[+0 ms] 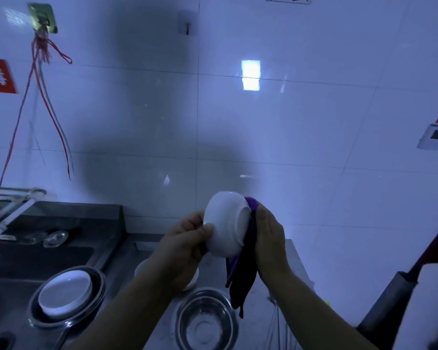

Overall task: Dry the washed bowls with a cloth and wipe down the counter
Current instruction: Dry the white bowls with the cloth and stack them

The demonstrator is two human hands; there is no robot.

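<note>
White bowl (225,223) tilted sideways, purple cloth (240,274) against its base.

The picture is dim and has a strong blue-violet cast. A large soft shadow (147,109) of the person falls on the tiled wall (314,122), so the light comes from behind the camera. One bright rectangular glare (250,75) shines on the glossy tiles, with weaker reflections lower down. The tile lines bend toward the edges because of the wide lens. The steel counter (127,258) is dark, and the frame corners look soft and slightly blurred.
</note>
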